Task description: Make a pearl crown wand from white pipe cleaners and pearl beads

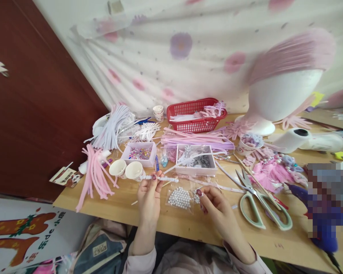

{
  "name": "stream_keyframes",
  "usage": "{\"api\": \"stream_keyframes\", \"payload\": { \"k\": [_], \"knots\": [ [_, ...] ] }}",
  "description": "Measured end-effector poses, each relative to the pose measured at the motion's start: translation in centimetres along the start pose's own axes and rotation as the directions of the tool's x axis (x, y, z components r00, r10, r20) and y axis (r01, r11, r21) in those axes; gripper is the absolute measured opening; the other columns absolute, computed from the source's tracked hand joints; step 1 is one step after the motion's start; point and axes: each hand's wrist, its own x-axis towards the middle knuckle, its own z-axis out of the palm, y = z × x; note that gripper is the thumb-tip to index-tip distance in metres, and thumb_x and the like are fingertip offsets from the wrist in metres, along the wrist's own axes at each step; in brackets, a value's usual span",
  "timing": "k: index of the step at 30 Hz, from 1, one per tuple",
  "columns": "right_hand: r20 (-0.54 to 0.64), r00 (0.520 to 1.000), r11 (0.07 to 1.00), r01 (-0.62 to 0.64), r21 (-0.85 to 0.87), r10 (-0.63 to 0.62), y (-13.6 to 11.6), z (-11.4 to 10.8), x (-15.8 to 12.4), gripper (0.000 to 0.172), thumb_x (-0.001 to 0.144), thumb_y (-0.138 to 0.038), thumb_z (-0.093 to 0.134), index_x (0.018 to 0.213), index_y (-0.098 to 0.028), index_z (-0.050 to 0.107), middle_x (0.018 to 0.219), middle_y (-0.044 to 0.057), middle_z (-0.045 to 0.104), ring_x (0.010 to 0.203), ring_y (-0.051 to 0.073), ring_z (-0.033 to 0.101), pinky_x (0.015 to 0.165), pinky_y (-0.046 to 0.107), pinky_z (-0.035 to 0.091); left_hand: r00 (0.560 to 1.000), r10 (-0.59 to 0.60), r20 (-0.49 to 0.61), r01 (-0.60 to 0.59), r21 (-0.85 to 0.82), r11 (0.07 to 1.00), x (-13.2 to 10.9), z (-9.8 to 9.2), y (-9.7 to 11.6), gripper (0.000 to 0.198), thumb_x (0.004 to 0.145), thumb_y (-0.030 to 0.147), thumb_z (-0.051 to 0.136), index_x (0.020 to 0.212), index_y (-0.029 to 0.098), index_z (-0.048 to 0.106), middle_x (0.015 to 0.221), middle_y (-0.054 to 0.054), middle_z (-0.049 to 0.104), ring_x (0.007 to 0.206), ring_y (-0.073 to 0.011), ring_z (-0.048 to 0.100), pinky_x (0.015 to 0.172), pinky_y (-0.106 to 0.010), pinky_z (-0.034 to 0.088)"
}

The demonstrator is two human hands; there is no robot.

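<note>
Slim, knobbly white strip (169,179) is pinched between thumb and fingers of the left grip (151,186); both ends are left sticking out past the fingers. Its long axis is laid sideways, roughly along the near edge, with one end pointed toward the right grip (204,196). That end is set well short of the right fingertips, and the strip is clearly nearer the left grip. Right grip is narrowed, thumb and finger drawn together just beside small silvery-white beads (196,197); whether one is held cannot be told.

Clear plastic bag of round pearl-white beads (179,198) is placed between the grips, bodyward of the strip. Beyond the gap, the lilac-white rectangular box (196,171) is set as a barrier. White paper cup (135,171) is crowded against the left grip's outer side; green-handled metal scissors (254,189) are laid right of the right grip. Bodyward of the bag, plain worktop (188,227) is seen to the near edge.
</note>
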Motion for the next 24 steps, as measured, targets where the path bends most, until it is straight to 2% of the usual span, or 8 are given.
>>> {"api": "stream_keyframes", "payload": {
  "k": [2, 4, 6, 8, 12, 15, 20, 24],
  "knots": [
    [-0.010, 0.999, 0.997, 0.044, -0.059, -0.044, 0.0, 0.3, -0.1, 0.034, 0.087, -0.052, 0.062, 0.096, -0.019, 0.064, 0.075, 0.003, 0.064, 0.064, 0.016, 0.056, 0.057, 0.026, 0.042, 1.000, -0.022, 0.012, 0.022, 0.009, 1.000, -0.6, 0.5, -0.3, 0.032, 0.058, 0.027, 0.091, 0.079, 0.015, 0.071, 0.084, -0.006, 0.078, 0.081, -0.0171, 0.074, 0.077, -0.026, 0.058],
    [0.022, 0.996, 0.988, 0.088, -0.124, -0.086, -0.3, 0.7, -0.1, 0.027, 0.089, -0.046, 0.062, 0.095, -0.020, 0.066, 0.081, 0.004, 0.067, 0.070, 0.018, 0.058, 0.061, 0.027, 0.043, 0.998, -0.058, 0.035, 0.057, 0.020, 0.998, -1.4, 1.1, -0.8, 0.031, 0.058, 0.028, 0.091, 0.079, 0.014, 0.072, 0.084, -0.007, 0.079, 0.081, -0.0185, 0.075, 0.076, -0.027, 0.059],
    [0.049, 0.990, 0.975, 0.139, -0.172, -0.132, -0.8, 1.0, -0.2, 0.025, 0.093, -0.041, 0.057, 0.083, -0.020, 0.064, 0.071, 0.002, 0.064, 0.065, 0.017, 0.056, 0.060, 0.027, 0.041, 0.994, -0.091, 0.056, 0.089, 0.031, 0.996, -2.1, 1.6, -1.2, 0.031, 0.059, 0.029, 0.091, 0.079, 0.014, 0.072, 0.084, -0.008, 0.079, 0.080, -0.0189, 0.075, 0.074, -0.027, 0.059],
    [0.056, 0.980, 0.958, 0.201, -0.203, -0.193, -1.4, 1.1, -0.2, 0.030, 0.096, -0.038, 0.053, 0.073, -0.020, 0.060, 0.064, 0.001, 0.060, 0.061, 0.016, 0.054, 0.060, 0.026, 0.039, 0.991, -0.111, 0.069, 0.109, 0.038, 0.993, -2.5, 2.0, -1.4, 0.032, 0.058, 0.030, 0.091, 0.079, 0.014, 0.073, 0.083, -0.007, 0.079, 0.078, -0.0177, 0.075, 0.073, -0.025, 0.059],
    [0.057, 0.957, 0.934, 0.288, -0.211, -0.283, -1.9, 0.5, -0.5, 0.035, 0.097, -0.035, 0.049, 0.066, -0.020, 0.054, 0.063, -0.001, 0.056, 0.060, 0.015, 0.051, 0.060, 0.026, 0.037, 0.986, -0.143, 0.084, 0.138, 0.064, 0.988, -2.7, 2.3, -1.2, 0.033, 0.054, 0.029, 0.093, 0.077, 0.014, 0.074, 0.077, -0.006, 0.078, 0.069, -0.0147, 0.073, 0.066, -0.022, 0.059],
    [-0.011, 0.955, 0.940, 0.291, -0.177, -0.298, -1.3, 0.1, -0.8, 0.037, 0.097, -0.035, 0.049, 0.062, -0.021, 0.049, 0.060, -0.002, 0.049, 0.058, 0.014, 0.045, 0.057, 0.027, 0.033, 0.983, -0.163, 0.078, 0.156, 0.088, 0.984, -2.9, 2.4, -1.4, 0.035, 0.052, 0.028, 0.094, 0.074, 0.012, 0.073, 0.073, -0.006, 0.078, 0.063, -0.0144, 0.072, 0.059, -0.021, 0.059],
    [-0.163, 0.964, 0.977, 0.214, -0.007, -0.212, -0.1, -1.3, -0.8, 0.041, 0.093, -0.035, 0.051, 0.056, -0.021, 0.043, 0.055, -0.003, 0.040, 0.053, 0.013, 0.037, 0.054, 0.028, 0.029, 0.996, -0.090, 0.008, 0.089, 0.077, 0.993, -2.2, 2.0, -1.3, 0.036, 0.051, 0.030, 0.094, 0.072, 0.013, 0.072, 0.071, -0.004, 0.077, 0.057, -0.0107, 0.069, 0.057, -0.019, 0.058],
    [-0.244, 0.935, 0.955, 0.285, 0.077, -0.259, 0.0, -3.2, -1.2, 0.043, 0.091, -0.032, 0.055, 0.052, -0.021, 0.041, 0.052, -0.003, 0.037, 0.052, 0.013, 0.036, 0.053, 0.030, 0.027, 0.994, 0.077, -0.078, -0.074, 0.040, 0.996, -0.3, 1.5, 1.1, 0.035, 0.050, 0.031, 0.094, 0.070, 0.017, 0.069, 0.073, 0.003, 0.075, 0.066, -0.0082, 0.069, 0.063, -0.014, 0.057]
  ]
}}
